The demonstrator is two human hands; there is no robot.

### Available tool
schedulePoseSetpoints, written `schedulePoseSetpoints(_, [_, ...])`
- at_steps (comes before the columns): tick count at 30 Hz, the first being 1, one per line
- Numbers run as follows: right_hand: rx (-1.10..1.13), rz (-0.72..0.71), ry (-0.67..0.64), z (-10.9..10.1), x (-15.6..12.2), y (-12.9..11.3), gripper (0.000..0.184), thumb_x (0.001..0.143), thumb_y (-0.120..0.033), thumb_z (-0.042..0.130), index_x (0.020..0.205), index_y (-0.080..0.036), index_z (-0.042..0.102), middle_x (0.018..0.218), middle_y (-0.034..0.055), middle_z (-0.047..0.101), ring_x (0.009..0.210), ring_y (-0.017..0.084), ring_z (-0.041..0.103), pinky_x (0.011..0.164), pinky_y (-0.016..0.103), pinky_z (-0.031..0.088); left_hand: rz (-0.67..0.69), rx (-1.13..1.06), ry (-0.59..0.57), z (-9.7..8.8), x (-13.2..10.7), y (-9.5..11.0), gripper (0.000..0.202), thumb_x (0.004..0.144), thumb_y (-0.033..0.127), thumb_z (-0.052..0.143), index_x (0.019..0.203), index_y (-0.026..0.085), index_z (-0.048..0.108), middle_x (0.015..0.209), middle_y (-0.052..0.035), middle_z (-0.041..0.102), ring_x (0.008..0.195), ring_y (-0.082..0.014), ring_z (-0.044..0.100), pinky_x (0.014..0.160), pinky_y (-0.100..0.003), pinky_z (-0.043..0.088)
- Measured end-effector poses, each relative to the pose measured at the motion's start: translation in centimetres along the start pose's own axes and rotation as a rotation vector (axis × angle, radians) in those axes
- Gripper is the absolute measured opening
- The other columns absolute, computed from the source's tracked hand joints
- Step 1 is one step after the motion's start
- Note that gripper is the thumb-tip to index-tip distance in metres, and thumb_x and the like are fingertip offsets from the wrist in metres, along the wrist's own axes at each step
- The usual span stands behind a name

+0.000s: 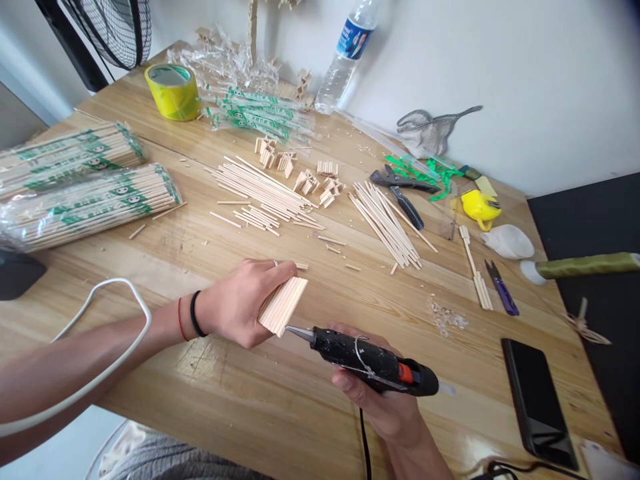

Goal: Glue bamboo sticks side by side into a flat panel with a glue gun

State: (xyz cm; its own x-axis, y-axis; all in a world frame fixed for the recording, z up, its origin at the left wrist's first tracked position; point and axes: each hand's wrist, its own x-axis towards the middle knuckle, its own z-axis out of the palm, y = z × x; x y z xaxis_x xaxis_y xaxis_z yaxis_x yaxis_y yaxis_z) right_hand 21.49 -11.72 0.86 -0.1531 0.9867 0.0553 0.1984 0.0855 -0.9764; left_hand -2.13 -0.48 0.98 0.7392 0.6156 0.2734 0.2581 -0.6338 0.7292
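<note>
My left hand [245, 303] is closed around a small flat panel of short wooden sticks [284, 305] laid side by side, held a little above the table. My right hand [377, 393] grips a black hot glue gun [370, 357] with a red-orange part near its rear. The gun's metal nozzle points left, its tip at or very near the lower right corner of the panel. Whether the tip touches the wood I cannot tell. Beyond my hands lie a pile of loose wooden sticks [265, 190], a second bunch of sticks [385, 223] and several small stick assemblies [305, 180].
Bagged chopsticks [90, 203] lie at the left, near yellow tape [173, 92]. A water bottle [347, 57] leans at the back wall. Black pliers [405, 193], purple snips [501, 288] and a phone [539, 400] lie rightward. A white cable [117, 353] crosses my left forearm.
</note>
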Motion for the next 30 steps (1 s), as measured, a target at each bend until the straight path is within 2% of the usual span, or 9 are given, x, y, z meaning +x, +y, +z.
schedulePoseSetpoints(9, [-0.051, -0.068, -0.028, -0.2, 0.3, -0.1, 0.012, 0.091, -0.038, 0.076, 0.087, -0.027, 0.077, 0.069, 0.0028, 0.068, 0.063, 0.023, 0.063, 0.062, 0.035, 0.051, -0.003, 0.008, -0.007, 0.1, -0.1, -0.1, 0.028, 0.066, 0.03, 0.053, 0.089, 0.025, 0.037, 0.072, 0.0001, 0.056, 0.057, -0.0198, 0.051, 0.054, -0.033, 0.038])
schedulePoseSetpoints(15, [-0.062, -0.058, -0.042, -0.2, 0.4, -0.2, 0.015, 0.094, -0.039, 0.073, 0.095, -0.026, 0.08, 0.077, 0.0045, 0.073, 0.069, 0.023, 0.067, 0.065, 0.034, 0.054, -0.001, 0.003, -0.001, 0.1, -0.1, -0.1, 0.028, 0.066, 0.028, 0.052, 0.09, 0.025, 0.037, 0.072, 0.0007, 0.054, 0.057, -0.0193, 0.05, 0.053, -0.033, 0.038])
schedulePoseSetpoints(19, [-0.074, -0.081, -0.027, -0.3, 0.5, -0.2, 0.015, 0.093, -0.038, 0.074, 0.09, -0.024, 0.079, 0.076, 0.0047, 0.074, 0.068, 0.022, 0.068, 0.064, 0.033, 0.056, -0.008, 0.02, -0.008, 0.0, -0.1, 0.0, 0.027, 0.067, 0.029, 0.052, 0.09, 0.025, 0.038, 0.073, -0.0003, 0.056, 0.058, -0.0199, 0.051, 0.054, -0.033, 0.039])
schedulePoseSetpoints(23, [-0.065, -0.077, -0.025, -0.4, 0.2, 0.5, 0.014, 0.092, -0.037, 0.074, 0.091, -0.024, 0.08, 0.079, 0.0052, 0.076, 0.068, 0.023, 0.07, 0.063, 0.034, 0.059, -0.012, 0.038, -0.018, 0.0, -0.2, 0.0, 0.028, 0.067, 0.029, 0.052, 0.09, 0.025, 0.037, 0.072, -0.0006, 0.056, 0.059, -0.0201, 0.051, 0.054, -0.033, 0.04])
schedulePoseSetpoints(27, [-0.065, -0.063, 0.08, -0.5, -0.6, 1.5, 0.019, 0.089, -0.038, 0.079, 0.104, -0.027, 0.079, 0.084, 0.0047, 0.078, 0.067, 0.023, 0.071, 0.067, 0.036, 0.061, -0.011, 0.041, -0.023, 0.0, -0.2, 0.0, 0.027, 0.068, 0.029, 0.052, 0.091, 0.025, 0.037, 0.072, -0.0004, 0.055, 0.059, -0.02, 0.051, 0.055, -0.033, 0.04])
schedulePoseSetpoints(30, [-0.039, -0.048, 0.044, -0.6, -1.0, 2.0, 0.017, 0.091, -0.038, 0.077, 0.103, -0.027, 0.079, 0.087, 0.0057, 0.078, 0.07, 0.022, 0.072, 0.067, 0.036, 0.062, -0.005, 0.041, -0.023, 0.0, -0.2, -0.1, 0.028, 0.068, 0.029, 0.052, 0.091, 0.025, 0.037, 0.073, -0.0003, 0.055, 0.059, -0.0201, 0.051, 0.055, -0.033, 0.039])
